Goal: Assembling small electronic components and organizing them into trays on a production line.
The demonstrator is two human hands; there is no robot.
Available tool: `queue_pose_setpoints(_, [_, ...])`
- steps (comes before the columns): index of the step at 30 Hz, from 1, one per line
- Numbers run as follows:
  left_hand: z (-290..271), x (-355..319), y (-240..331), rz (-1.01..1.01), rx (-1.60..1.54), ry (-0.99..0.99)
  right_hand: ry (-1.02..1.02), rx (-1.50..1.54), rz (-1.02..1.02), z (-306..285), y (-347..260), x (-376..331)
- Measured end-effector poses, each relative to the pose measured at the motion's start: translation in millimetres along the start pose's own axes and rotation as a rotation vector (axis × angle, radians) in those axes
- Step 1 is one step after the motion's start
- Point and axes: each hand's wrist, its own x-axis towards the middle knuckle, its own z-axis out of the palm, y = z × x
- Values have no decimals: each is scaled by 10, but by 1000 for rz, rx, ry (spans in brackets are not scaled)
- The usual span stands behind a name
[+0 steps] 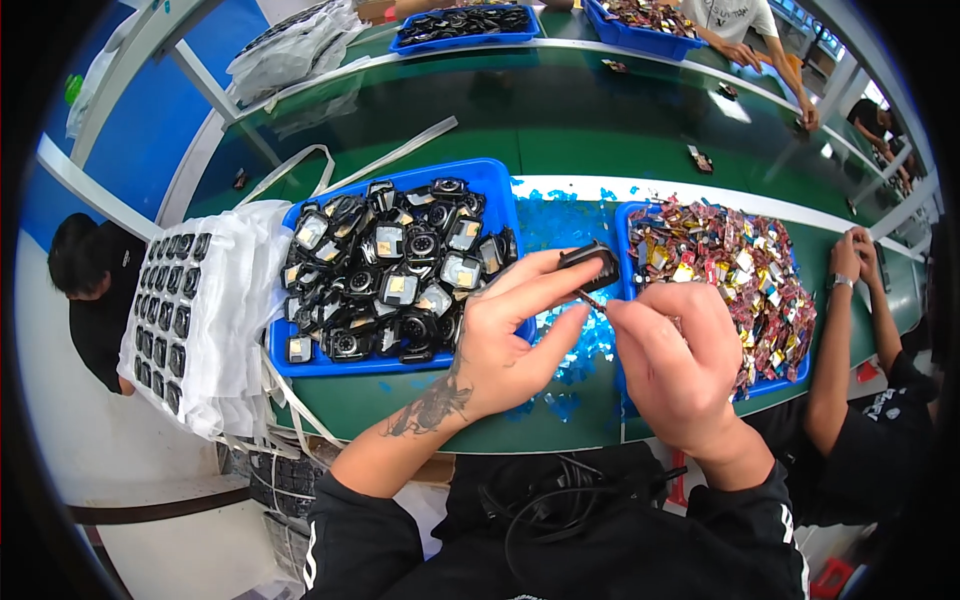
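My left hand [510, 335] holds a small black square part [590, 265] between thumb and fingers, raised over the green bench. My right hand [680, 350] is closed beside it, pinching something thin at the part's lower edge; what it pinches is too small to make out. Just behind my left hand stands a blue tray [500, 185] filled with several similar black parts, some with pale square faces. To the right, a second blue tray [628, 215] holds a heap of small red, gold and white pieces.
Blue film scraps [565, 225] litter the green bench [540, 130] between the trays. A white foam sheet with rows of black parts [170, 310] lies at left. Another person's clasped hands [855, 255] rest at right; more blue trays [460, 25] sit across the bench.
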Motion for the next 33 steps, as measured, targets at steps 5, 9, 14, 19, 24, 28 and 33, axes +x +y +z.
queue_pose_setpoints(5, [-103, 61, 35, 233, 260, -65, -130, 272, -79, -128, -9, 12])
queue_pose_setpoints(9, [-121, 38, -12, 490, 406, -26, -102, 539, 324, -266, 30, -153])
queue_pose_setpoints(14, [-64, 3, 7, 517, 383, -29, -337, 1160, 1042, -183, 68, -154])
queue_pose_setpoints(19, [-69, 20, 12, 460, 428, -55, -258, 1237, 1050, -173, 106, -149])
queue_pose_setpoints(24, [-107, 13, 12, 455, 399, -147, -267, 1246, 1111, -217, 101, -114])
queue_pose_setpoints(28, [-95, 53, 4, 514, 473, -157, -267, 1393, 1168, -205, 139, -132])
queue_pose_setpoints(33, [-45, 1, 14, 293, 373, -148, -316, 1501, 1188, -178, 176, -169])
